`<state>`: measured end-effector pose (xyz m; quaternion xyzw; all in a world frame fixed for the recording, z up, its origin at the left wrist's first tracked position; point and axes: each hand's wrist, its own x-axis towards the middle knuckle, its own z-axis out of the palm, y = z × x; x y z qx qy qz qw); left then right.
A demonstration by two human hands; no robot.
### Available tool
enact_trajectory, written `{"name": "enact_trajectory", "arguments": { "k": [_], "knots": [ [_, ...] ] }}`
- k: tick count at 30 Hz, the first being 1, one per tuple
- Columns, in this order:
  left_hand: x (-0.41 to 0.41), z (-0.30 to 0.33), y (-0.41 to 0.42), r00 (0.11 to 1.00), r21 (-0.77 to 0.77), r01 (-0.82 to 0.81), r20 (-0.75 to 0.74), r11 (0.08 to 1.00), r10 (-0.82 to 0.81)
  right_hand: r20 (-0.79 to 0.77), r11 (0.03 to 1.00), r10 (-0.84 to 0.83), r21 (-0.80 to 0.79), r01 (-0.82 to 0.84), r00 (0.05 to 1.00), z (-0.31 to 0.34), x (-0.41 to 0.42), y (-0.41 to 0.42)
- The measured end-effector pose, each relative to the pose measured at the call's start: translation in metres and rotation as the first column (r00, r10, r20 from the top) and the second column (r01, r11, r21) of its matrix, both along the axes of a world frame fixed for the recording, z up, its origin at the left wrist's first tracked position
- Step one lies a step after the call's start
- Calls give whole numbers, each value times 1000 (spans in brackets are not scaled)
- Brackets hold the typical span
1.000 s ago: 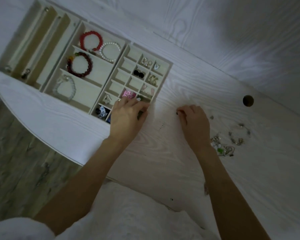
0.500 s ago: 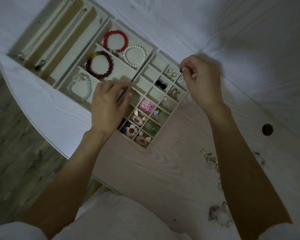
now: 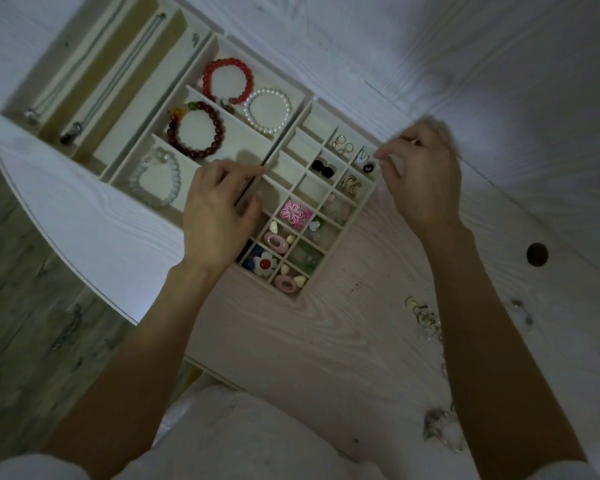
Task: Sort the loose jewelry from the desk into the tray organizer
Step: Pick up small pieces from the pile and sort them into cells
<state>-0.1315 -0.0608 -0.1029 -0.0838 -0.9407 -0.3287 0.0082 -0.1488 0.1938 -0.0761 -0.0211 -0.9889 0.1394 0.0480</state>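
The tray organizer (image 3: 337,244) lies at the desk's far left. Its small-cell grid holds earrings, rings and flower clips. My left hand (image 3: 219,216) grips the grid's left wall between thumb and fingers. My right hand (image 3: 420,174) hovers over the grid's far right corner, slightly blurred, with thumb and forefinger a little apart and nothing visible between them. Right beside those fingertips a small black earring (image 3: 368,167) lies in a cell next to a white heart piece (image 3: 360,156). Loose jewelry (image 3: 425,317) lies on the desk by my right forearm.
Bracelet compartments (image 3: 243,133) hold red, dark red, pearl and pale bead bracelets. Necklace slots (image 3: 94,81) lie further left. A clear crystal piece (image 3: 442,432) and small bits (image 3: 520,308) lie at the right. A cable hole (image 3: 537,254) is in the desk. The desk's curved edge (image 3: 84,282) runs along the left.
My right hand carried a small dark piece from the desk to the grid's far right cell, where it now lies. My left hand shifted from the grid's near end to its left wall.
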Motion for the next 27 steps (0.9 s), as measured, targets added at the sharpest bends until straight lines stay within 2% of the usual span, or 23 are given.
{"name": "enact_trajectory", "arguments": {
  "k": [8,13,15,18,27],
  "knots": [
    [0,2,1,1000,20,-9,16,1000,8,51,995,-28,98,23,998,-4,-7,-6],
    [-2,3,1,1000,30,-2,11,1000,1,73,995,-48,89,41,996,-8,-10,-8],
    [-2,2,0,1000,35,0,8,999,-1,38,996,-88,33,86,995,-8,-10,-10],
    [-2,1,0,1000,43,10,2,999,-11,86,981,-156,-100,164,984,-10,-11,-14],
    [-3,1,-2,999,35,46,-25,998,-46,68,971,-143,-182,153,987,-16,-10,-11]
  ]
}}
